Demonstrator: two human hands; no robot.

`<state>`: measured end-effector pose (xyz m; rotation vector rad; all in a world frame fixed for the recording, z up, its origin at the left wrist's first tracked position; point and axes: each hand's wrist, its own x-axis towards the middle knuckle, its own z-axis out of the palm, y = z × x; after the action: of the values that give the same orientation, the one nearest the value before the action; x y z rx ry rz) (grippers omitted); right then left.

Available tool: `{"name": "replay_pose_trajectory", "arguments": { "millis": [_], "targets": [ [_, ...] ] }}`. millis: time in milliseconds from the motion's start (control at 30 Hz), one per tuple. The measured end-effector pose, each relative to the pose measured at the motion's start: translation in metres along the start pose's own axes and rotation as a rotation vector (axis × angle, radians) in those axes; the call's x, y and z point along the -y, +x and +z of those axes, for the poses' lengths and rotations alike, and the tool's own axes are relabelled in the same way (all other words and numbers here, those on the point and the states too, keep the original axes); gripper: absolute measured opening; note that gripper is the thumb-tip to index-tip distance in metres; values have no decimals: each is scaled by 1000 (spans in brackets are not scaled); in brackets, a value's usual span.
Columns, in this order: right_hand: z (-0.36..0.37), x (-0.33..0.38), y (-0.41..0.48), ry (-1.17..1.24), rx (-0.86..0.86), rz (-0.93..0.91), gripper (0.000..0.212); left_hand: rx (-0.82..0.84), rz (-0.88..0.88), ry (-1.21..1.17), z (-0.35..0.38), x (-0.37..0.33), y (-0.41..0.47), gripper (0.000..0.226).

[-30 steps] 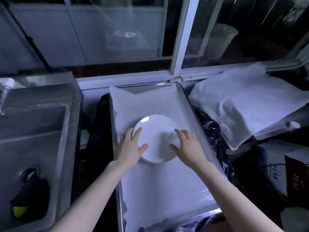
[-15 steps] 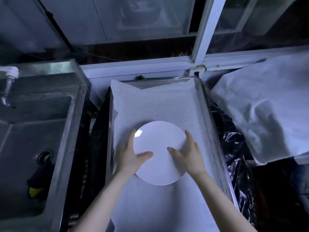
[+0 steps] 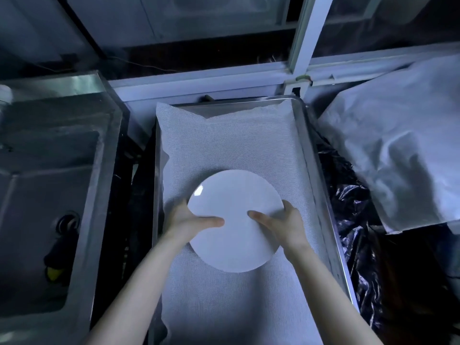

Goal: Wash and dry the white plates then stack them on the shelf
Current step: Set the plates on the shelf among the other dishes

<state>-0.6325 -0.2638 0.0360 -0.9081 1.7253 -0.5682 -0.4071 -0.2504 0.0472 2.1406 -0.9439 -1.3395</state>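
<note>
A round white plate (image 3: 235, 195) is in the middle of a metal tray (image 3: 305, 135) lined with white mesh cloth (image 3: 224, 143). My left hand (image 3: 185, 220) grips the plate's left rim, thumb lying across its top and fingers tucked beneath. My right hand (image 3: 286, 221) grips the right rim the same way, thumb on top. The fingers of both hands are hidden under the plate. Whether more plates lie beneath this one cannot be seen.
A steel sink (image 3: 47, 195) sits to the left with a dark object and a yellow bit (image 3: 56, 270) near its drain. To the right lie crumpled white sheeting (image 3: 398, 158) and black plastic (image 3: 356, 220). A window frame (image 3: 306, 41) runs behind the tray.
Both hands went from resting flat on the plate to gripping its rims, fingers slipped underneath. The view has tilted down and closer to the tray.
</note>
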Motion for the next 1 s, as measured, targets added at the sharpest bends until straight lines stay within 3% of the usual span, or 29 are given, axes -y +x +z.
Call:
{"name": "replay_pose_trajectory", "arguments": {
  "millis": [167, 233, 433, 633, 767, 1000],
  "targets": [
    [-7, 0, -27, 146, -31, -47, 66, 35, 13, -79, -5, 2, -24, 86],
    [-9, -1, -42, 209, -61, -73, 58, 35, 49, -90, -6, 2, -33, 84],
    [-8, -18, -109, 352, -205, -107, 51, 198, 186, -102, -15, 8, -61, 76],
    [2, -65, -210, 481, -495, -65, 63, 407, 370, -69, -17, 32, -117, 72],
    [11, -107, -292, 580, -721, -42, 45, 557, 488, 81, -9, 49, -165, 85],
    [22, -195, -454, 745, -1119, 80, 37, 869, 667, 326, 41, 95, -285, 70]
  ]
}}
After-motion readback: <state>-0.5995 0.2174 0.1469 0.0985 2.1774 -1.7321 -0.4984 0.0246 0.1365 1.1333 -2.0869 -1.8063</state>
